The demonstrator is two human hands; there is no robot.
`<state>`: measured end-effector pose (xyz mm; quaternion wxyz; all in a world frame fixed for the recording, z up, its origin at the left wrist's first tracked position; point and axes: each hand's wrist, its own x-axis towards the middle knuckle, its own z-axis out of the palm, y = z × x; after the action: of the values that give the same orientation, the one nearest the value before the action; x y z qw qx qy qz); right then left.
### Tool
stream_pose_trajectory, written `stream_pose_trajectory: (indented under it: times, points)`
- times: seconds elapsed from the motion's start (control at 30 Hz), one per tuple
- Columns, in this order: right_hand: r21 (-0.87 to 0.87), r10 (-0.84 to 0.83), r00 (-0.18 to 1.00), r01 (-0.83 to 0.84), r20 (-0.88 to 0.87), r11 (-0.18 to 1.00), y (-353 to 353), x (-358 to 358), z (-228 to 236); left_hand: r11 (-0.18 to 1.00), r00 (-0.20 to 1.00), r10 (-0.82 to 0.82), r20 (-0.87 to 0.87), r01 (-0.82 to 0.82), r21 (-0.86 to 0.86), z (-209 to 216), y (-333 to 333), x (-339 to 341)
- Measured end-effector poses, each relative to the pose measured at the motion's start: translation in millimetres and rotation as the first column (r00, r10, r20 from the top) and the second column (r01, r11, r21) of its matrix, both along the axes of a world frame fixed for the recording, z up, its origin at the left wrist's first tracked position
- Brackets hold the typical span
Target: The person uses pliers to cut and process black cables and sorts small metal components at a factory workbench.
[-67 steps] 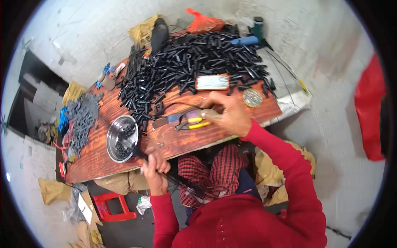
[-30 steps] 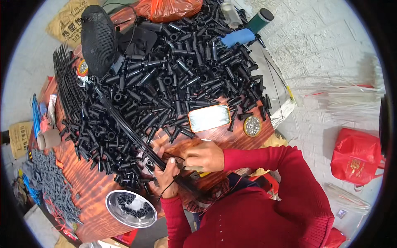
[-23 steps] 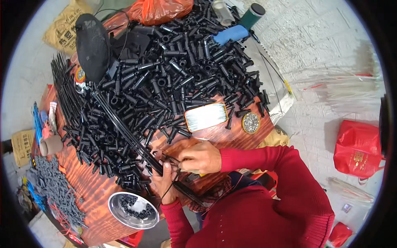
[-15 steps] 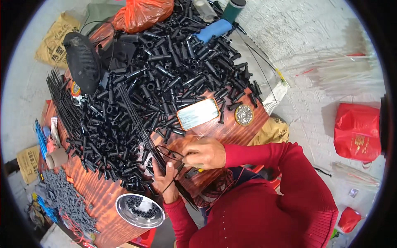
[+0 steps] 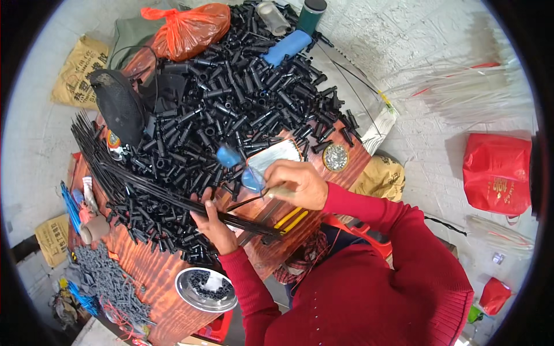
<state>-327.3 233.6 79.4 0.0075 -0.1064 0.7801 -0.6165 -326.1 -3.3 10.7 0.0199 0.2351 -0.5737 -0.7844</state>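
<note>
My left hand is closed around a long bundle of thin black rods, which lies slantwise over the heap of black tubular parts. My right hand is pinched at the end of a dark strand that runs from the bundle. A pale patch shows at its fingers, too unclear to name. Just beyond the right hand are a white, orange-rimmed rectangular tray and a blue, see-through piece. Yellow-handled pliers lie below it, near the bundle's end.
A round tin of small silvery bits stands right of the tray. A clear bowl with black rings sits at the near edge. Grey parts are heaped at left. An orange bag and a dark green bottle stand at the far side.
The bundle has swung from steep to flatter, its far end moving left. My left hand has shifted left and up; my right hand has moved right and up. Blue pieces now show by the tray.
</note>
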Motion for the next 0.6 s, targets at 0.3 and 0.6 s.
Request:
stream_pose_trajectory:
  times: [0.3, 0.6]
  points:
    - [0.133, -0.195, 0.979, 0.203, -0.066, 0.970, 46, -2, 13, 0.915, 0.988, -0.143, 0.054, 0.152, -0.373, -39, -9, 1]
    - [0.171, -0.384, 0.923, 0.380, -0.007, 0.909, 86, 10, 9, 0.937, 0.982, -0.125, 0.138, 0.163, -0.309, -39, -38, -10]
